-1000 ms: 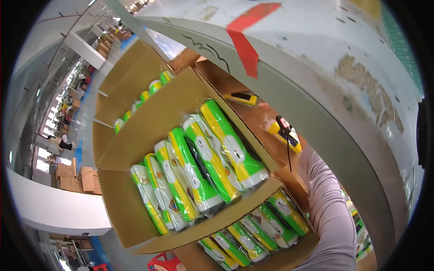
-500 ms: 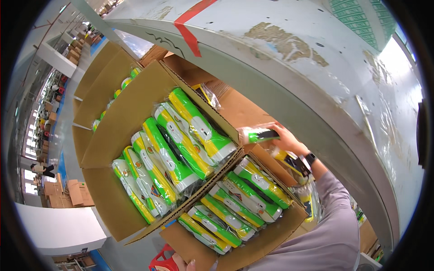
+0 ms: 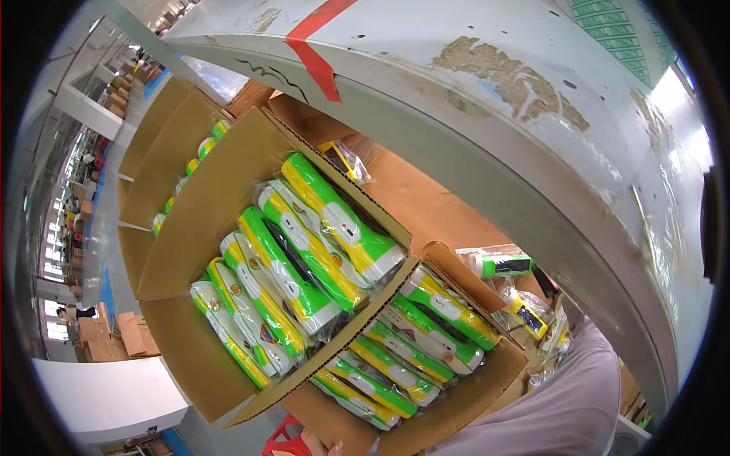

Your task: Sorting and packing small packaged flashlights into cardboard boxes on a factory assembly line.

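Note:
My left hand shows only in part at the lower edge. Its bent fingers are closed against a red plastic tool with openings in its frame, beside the small box's flap. My right sleeve reaches under the table's edge, and that hand is hidden. Near it lies a bagged green and white item with a black panel. A large open carton holds a row of bagged green, white and yellow devices. Right against it, a smaller open box is packed with similar bagged devices.
A worn grey tabletop with red tape juts overhead on the right. Below it lie a bagged yellow and black item and another in a brown carton. More open cartons stand behind, at the left.
The bagged green and white item has moved right and down, and no hand shows on it now. My right hand has slipped out of sight under the table edge.

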The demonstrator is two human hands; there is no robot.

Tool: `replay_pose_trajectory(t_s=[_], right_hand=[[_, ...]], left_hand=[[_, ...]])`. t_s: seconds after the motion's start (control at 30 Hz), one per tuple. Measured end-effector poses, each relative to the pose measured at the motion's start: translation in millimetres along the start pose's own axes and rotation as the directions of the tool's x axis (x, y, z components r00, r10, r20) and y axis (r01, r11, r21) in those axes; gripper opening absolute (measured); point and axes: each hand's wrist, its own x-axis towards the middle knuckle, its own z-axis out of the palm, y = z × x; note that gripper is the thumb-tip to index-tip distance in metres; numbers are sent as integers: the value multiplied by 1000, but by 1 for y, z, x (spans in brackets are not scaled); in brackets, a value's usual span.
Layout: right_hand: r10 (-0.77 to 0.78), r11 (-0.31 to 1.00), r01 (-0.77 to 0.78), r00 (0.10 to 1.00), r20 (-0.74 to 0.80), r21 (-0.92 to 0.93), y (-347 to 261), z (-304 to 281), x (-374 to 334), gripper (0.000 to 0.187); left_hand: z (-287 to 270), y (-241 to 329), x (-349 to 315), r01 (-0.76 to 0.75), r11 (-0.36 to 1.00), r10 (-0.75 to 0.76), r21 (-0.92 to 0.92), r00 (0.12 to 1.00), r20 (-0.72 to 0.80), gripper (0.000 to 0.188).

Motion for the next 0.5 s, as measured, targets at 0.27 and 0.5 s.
replay_pose_trajectory(t_s=[0.27, 0.5], right_hand=[[-672, 612, 540, 741, -19, -577, -166, 36, 241, 56], [-254, 715, 194, 967, 9, -672, -131, 96, 306, 43]], left_hand=[[-11, 33, -11, -118, 950, 77, -288, 985, -151, 69], [-27, 71, -9, 275, 957, -275, 95, 961, -12, 74]])
